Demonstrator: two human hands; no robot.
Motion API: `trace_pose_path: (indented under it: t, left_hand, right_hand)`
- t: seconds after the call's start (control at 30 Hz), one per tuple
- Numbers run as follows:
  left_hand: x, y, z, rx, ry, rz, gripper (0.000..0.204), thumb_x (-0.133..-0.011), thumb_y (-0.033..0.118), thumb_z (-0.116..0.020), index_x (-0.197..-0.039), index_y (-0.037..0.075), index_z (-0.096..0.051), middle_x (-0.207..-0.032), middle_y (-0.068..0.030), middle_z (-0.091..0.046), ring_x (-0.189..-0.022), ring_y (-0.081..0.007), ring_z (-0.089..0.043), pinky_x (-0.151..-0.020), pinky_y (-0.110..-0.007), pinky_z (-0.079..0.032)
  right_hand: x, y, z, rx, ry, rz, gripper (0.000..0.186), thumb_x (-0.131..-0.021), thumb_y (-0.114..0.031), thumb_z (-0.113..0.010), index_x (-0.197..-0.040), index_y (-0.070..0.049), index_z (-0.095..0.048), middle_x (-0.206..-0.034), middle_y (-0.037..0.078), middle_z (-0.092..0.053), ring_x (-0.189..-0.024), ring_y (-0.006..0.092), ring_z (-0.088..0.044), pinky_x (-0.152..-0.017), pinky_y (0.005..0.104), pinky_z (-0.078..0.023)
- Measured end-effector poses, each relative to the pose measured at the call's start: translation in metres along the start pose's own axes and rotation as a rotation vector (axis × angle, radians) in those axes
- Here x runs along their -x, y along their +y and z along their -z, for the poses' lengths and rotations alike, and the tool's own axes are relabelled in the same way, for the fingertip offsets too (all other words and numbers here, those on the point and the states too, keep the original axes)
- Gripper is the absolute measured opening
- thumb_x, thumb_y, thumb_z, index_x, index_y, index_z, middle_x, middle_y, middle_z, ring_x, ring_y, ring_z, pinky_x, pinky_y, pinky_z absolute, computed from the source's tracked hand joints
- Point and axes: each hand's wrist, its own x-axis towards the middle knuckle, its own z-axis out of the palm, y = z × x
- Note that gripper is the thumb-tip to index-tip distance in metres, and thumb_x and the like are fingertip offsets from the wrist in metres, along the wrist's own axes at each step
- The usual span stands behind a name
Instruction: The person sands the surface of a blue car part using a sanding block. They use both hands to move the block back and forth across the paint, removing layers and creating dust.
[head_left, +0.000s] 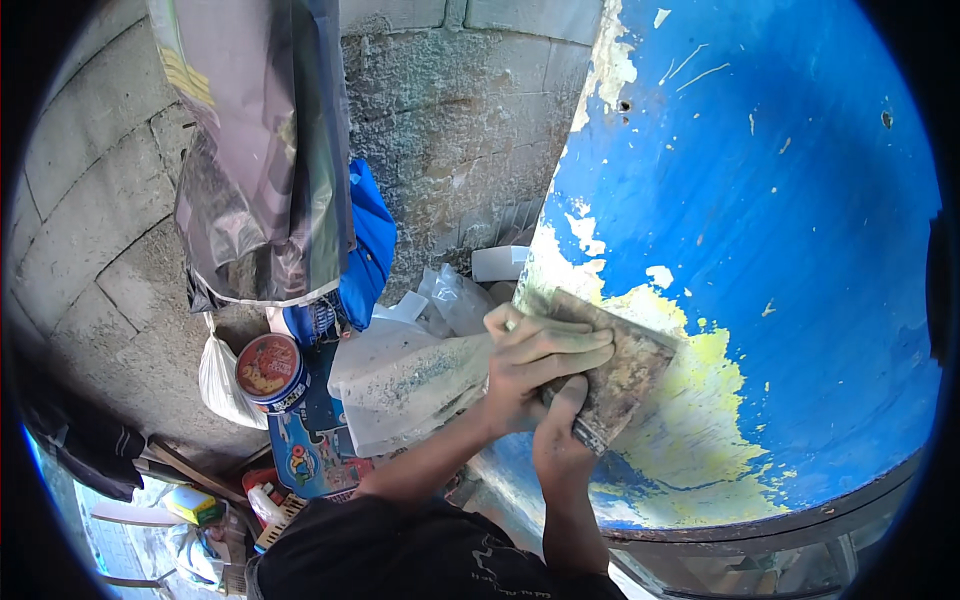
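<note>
A broad, flat scraper, its rectangular face stained brown and grey, lies against a large blue painted panel. My left hand presses on its upper left side with the fingers laid across it. From below, my right hand grips the near left edge, thumb up on the face. Around the scraper the blue paint is gone, baring an irregular pale yellow and white patch. The underside of the scraper and part of my right fingers are hidden.
A grey block wall stands behind. On the left hang plastic sheeting and a blue bag. Below are a round tub, a white plastic bag and pale crumpled sheeting. A dark rim edges the panel's bottom.
</note>
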Motion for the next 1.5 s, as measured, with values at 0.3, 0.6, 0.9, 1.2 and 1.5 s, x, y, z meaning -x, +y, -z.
trace_pose_path:
  t: [0.3,0.6,0.9,1.2,1.5]
  left_hand:
    - [0.000,-0.008,0.001,0.009,0.021,0.011,0.032,-0.068,0.023,-0.070,-0.099,0.014,-0.073,-0.105,-0.0008,-0.070,-0.086,-0.0144,-0.061,-0.077,-0.033,-0.030]
    - [0.000,-0.015,0.009,-0.066,0.038,0.044,0.032,-0.070,0.022,-0.070,-0.102,0.016,-0.073,-0.104,-0.0013,-0.070,-0.087,-0.0153,-0.060,-0.079,-0.033,-0.031]
    - [0.038,-0.034,0.033,0.107,0.092,0.404,0.036,-0.077,0.010,-0.067,-0.113,0.009,-0.064,-0.114,-0.0098,-0.065,-0.107,-0.0255,-0.057,-0.093,-0.037,-0.038]
    - [0.109,-0.014,0.042,-0.164,-0.026,1.194,0.024,-0.092,0.009,-0.055,-0.114,-0.003,-0.058,-0.102,-0.0171,-0.064,-0.091,-0.0285,-0.065,-0.077,-0.033,-0.050]
    - [0.095,-0.022,0.001,-0.354,0.074,0.941,0.018,-0.092,0.006,-0.055,-0.107,-0.002,-0.060,-0.084,-0.0185,-0.064,-0.071,-0.0257,-0.059,-0.066,-0.036,-0.049]
  right_hand:
    - [-0.006,0.006,-0.014,-0.139,-0.034,0.029,0.050,-0.092,-0.006,-0.050,-0.135,0.010,-0.030,-0.131,0.022,-0.043,-0.121,0.0304,-0.048,-0.103,0.0360,-0.037]
    - [-0.010,0.005,-0.016,-0.134,-0.130,0.122,0.044,-0.089,-0.014,-0.054,-0.124,0.009,-0.041,-0.115,0.024,-0.053,-0.105,0.0324,-0.058,-0.087,0.0408,-0.047]
    - [-0.024,0.019,-0.047,-0.172,-0.464,0.145,0.048,-0.085,-0.020,-0.065,-0.113,0.013,-0.043,-0.079,0.025,-0.060,-0.069,0.0363,-0.065,-0.057,0.0404,-0.052]
    - [0.093,0.143,0.027,-0.275,-0.853,-0.645,0.043,-0.088,-0.019,-0.063,-0.122,0.003,-0.050,-0.103,0.019,-0.064,-0.099,0.0232,-0.065,-0.083,0.0348,-0.052]
    - [0.186,0.188,0.110,-0.220,-1.078,-0.718,0.033,-0.091,-0.018,-0.060,-0.117,0.000,-0.053,-0.101,0.017,-0.067,-0.098,0.0240,-0.065,-0.086,0.0342,-0.048]
